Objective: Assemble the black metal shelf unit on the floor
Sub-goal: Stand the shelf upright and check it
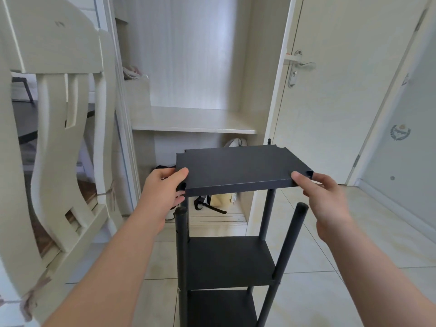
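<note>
Black metal shelf panel (238, 167) held level above the upright poles (297, 218) of the shelf unit (227, 263) on the tiled floor (354, 244), left hand (165, 192) pinching its near left corner, right hand (323, 197) pinching its near right corner, pale chair (59, 114) at left.

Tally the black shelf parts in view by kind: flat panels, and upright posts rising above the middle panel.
Panels: 3 (top panel, middle panel, lower panel)
Posts: 3 plainly seen (near left post, near right post, far right post); a fourth, far left, is mostly hidden
Total: 6
</note>
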{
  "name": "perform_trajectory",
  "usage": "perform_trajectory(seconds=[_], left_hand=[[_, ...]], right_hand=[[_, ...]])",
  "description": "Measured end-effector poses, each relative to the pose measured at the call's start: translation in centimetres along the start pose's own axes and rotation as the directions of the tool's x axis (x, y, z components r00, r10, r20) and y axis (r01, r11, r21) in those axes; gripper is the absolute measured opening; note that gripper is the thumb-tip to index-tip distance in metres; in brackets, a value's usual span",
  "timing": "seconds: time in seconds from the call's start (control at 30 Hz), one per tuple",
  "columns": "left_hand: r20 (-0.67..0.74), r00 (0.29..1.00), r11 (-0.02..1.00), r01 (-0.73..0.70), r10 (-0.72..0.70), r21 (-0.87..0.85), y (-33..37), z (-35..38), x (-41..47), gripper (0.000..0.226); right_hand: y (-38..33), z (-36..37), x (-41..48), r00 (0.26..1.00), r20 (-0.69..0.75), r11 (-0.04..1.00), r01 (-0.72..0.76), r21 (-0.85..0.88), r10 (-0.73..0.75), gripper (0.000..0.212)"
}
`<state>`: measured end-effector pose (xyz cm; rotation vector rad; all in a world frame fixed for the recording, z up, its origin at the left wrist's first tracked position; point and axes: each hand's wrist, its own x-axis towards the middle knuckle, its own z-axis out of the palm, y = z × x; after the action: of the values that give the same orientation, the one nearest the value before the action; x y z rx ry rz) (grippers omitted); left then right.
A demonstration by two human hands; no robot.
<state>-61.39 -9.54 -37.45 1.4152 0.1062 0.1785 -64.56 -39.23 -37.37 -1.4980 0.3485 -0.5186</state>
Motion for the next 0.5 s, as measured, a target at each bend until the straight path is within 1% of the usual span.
perform_trajectory(seconds=[0.07, 0.13, 0.2, 0.3, 0.37, 0.5], left_hand=[[0.011, 1.000, 1.000, 0.020, -0.020, 0.015, -0.3, 0.0, -0.1, 0.026], [0.034, 0.999, 0.999, 0.031, -0.032, 0.024, -0.7, -0.1, -0.2, 0.021], [0.051, 0.998, 0.998, 0.046, -0.048, 0.039, -1.3, -0.3, -0.1, 0.018], [0.066, 0.995, 0.995, 0.075, -0.080, 0.072, -2.1, -0.5, 0.1, 0.024], [0.075, 0.991, 0.992, 0.110, -0.115, 0.063, -2.5, -0.4, 0.2, 0.026], [0.053, 0.986, 0.985, 0.153, -0.157, 0.075, -3.3, -0.6, 0.1, 0.027]], right_hand=[[0.5, 0.1, 0.1, 1.000, -0.015, 1.000, -0.016, -0.013, 0.016, 0.041], [1.0, 0.1, 0.2, 0.999, -0.041, 0.999, -0.030, -0.025, 0.029, 0.035], [1.4, 0.0, 0.3, 0.997, -0.060, 0.998, -0.052, -0.032, 0.050, 0.033], [1.7, 0.0, 0.3, 0.993, -0.077, 0.995, -0.090, -0.031, 0.087, 0.029], [1.8, 0.0, 0.5, 0.991, -0.089, 0.995, -0.100, -0.008, 0.099, 0.027], [2.2, -0.1, 0.7, 0.985, -0.095, 0.990, -0.142, 0.025, 0.143, 0.022]])
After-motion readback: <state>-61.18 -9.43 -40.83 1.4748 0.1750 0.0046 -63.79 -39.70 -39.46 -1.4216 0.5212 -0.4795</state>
